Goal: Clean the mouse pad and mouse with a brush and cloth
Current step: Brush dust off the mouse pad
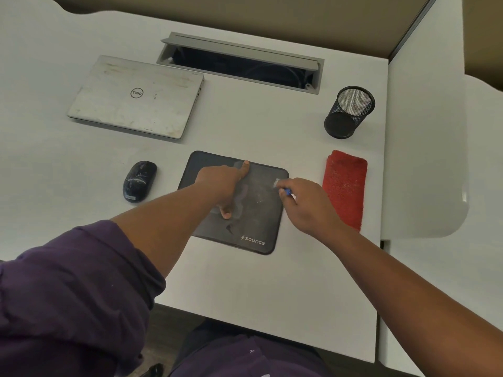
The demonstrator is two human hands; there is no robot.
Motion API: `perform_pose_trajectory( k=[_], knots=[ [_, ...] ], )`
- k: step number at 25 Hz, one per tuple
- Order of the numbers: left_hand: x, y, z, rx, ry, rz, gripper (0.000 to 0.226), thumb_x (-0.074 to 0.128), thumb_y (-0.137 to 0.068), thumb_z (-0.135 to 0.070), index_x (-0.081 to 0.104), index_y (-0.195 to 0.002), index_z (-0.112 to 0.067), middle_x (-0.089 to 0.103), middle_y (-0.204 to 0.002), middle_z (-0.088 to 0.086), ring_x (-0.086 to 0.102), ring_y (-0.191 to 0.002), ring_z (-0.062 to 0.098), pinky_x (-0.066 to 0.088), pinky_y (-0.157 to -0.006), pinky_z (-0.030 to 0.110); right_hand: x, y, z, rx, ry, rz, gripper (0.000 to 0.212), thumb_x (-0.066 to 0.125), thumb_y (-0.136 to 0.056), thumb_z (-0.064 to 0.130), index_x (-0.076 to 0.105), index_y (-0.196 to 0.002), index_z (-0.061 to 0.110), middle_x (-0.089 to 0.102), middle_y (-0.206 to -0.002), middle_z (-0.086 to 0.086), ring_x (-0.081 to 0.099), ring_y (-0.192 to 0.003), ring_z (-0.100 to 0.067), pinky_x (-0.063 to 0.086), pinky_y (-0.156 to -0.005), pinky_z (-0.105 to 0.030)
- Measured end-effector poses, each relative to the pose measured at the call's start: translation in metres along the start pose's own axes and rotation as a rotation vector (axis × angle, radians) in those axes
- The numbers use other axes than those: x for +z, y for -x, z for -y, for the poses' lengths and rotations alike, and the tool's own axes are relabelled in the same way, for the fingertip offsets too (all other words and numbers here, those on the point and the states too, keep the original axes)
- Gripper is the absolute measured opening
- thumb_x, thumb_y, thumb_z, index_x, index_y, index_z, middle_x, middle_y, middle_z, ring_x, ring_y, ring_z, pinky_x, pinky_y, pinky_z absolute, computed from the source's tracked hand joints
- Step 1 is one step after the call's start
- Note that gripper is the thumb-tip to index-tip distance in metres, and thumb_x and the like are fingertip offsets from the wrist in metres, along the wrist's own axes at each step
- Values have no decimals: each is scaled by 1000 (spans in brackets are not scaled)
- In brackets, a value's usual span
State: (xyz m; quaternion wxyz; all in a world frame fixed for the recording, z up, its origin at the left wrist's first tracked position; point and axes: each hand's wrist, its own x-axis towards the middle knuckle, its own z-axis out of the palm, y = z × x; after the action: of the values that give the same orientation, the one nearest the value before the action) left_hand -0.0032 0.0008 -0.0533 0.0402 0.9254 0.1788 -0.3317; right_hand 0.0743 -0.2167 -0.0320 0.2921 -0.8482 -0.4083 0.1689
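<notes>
The mouse pad (253, 213) lies flat near the middle of the white desk (258, 295), dark grey with a stitched border and the word "sounce" printed at its near right corner; pale dusty smears cover its centre and right half. The left hand (226, 183) rests on the pad, its forefinger stretched straight toward the far edge and its thumb pressed down toward the near side, the fingers spread and holding nothing. The right hand (304, 205) hovers over the pad's right edge with its fingers curled round the brush (283, 187); only a short blue piece and a whitish tip show beyond the fingers at the pad's far right corner, blurred, so whether the tip touches the pad I cannot tell.

The mouse (139, 181) sits on the desk just left of the pad, apart from it, black with pale streaks across its back; the cloth (345, 187), red and folded into a long strip, lies on the desk just right of the pad, near the right hand but not touched by it.

Farther back, a black mesh pen cup (349, 112) stands upright beyond the cloth; a closed silver laptop (136, 96) lies beyond the mouse, its lid scuffed; between them, at the desk's far side, a grey cable hatch (239, 62) stands open. A purple sleeve (68, 295) covers the left upper arm.
</notes>
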Motion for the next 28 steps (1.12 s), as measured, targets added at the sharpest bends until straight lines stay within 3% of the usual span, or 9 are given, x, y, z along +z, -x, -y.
perform_pose_trajectory(
  k=[5, 8, 13, 17, 19, 21, 23, 26, 28],
  knots=[
    [-1, 0, 0, 1, 6, 3, 157, 100, -45, -42, -10, -157, -42, 63, -120, -1, 64, -108, 28, 43, -68, 36, 5, -13, -6, -84, 167, 146, 17, 44, -103, 21, 52, -88, 18, 54, -90, 4, 48, -87, -25, 40, -76, -39],
    [-1, 0, 0, 0, 11, 7, 158, 100, -44, -42, -10, -157, -42, 64, -117, -1, 64, -106, 27, 43, -65, 36, 9, -16, -2, -82, 224, 221, 16, 44, -100, 14, 48, -84, 17, 55, -79, 3, 53, -81, -26, 43, -66, -40],
    [-1, 0, -1, 7, -2, 9, 157, 100, -46, -42, -12, -157, -41, 63, -123, 2, 64, -109, 29, 46, -71, 37, 9, -9, 4, 112, -146, 224, 13, 53, -98, 24, 61, -91, 29, 58, -70, 14, 54, -62, 4, 36, -53, -13],
    [-2, 1, 0, 8, -1, 18, 157, 100, -46, -42, -12, -157, -41, 63, -121, 0, 64, -108, 28, 47, -71, 37, 8, -14, 9, 30, 44, 56, 17, 53, -100, 20, 68, -99, 12, 70, -84, -4, 62, -79, -21, 43, -68, -35],
    [-2, 1, -1, 5, -1, 21, 157, 100, -46, -42, -12, -157, -41, 63, -121, 1, 64, -109, 29, 48, -72, 38, 16, -13, 9, 26, 85, 214, 16, 56, -99, 21, 70, -98, 15, 71, -87, 0, 62, -83, -18, 40, -68, -33],
    [-2, 1, 0, 4, -11, 16, 157, 99, -47, -43, -13, -157, -41, 63, -121, 1, 64, -107, 29, 48, -70, 38, 18, -9, 12, 88, -124, 313, 13, 59, -96, 26, 72, -93, 23, 69, -78, 13, 59, -72, -1, 40, -63, -22],
    [-2, 0, 0, 6, -7, 17, 158, 99, -46, -44, -14, -157, -40, 63, -120, 1, 64, -107, 29, 46, -69, 37, 16, -8, 14, 87, -267, 197, 14, 59, -95, 26, 72, -92, 23, 69, -76, 16, 59, -71, 0, 41, -61, -16],
    [-1, 0, 0, 3, 8, 19, 158, 100, -45, -43, -13, -157, -42, 63, -117, 0, 64, -107, 28, 44, -68, 37, 13, -16, 11, -58, -11, -17, 17, 57, -96, 16, 71, -93, 8, 73, -85, -4, 64, -81, -22, 49, -74, -37],
    [-1, 0, 1, 3, 15, 13, 158, 100, -44, -42, -12, -157, -42, 63, -116, 0, 64, -106, 28, 43, -67, 36, 18, -20, 10, -52, 79, 81, 17, 57, -96, 14, 70, -86, 7, 70, -78, -5, 63, -77, -25, 48, -71, -39]
  ],
)
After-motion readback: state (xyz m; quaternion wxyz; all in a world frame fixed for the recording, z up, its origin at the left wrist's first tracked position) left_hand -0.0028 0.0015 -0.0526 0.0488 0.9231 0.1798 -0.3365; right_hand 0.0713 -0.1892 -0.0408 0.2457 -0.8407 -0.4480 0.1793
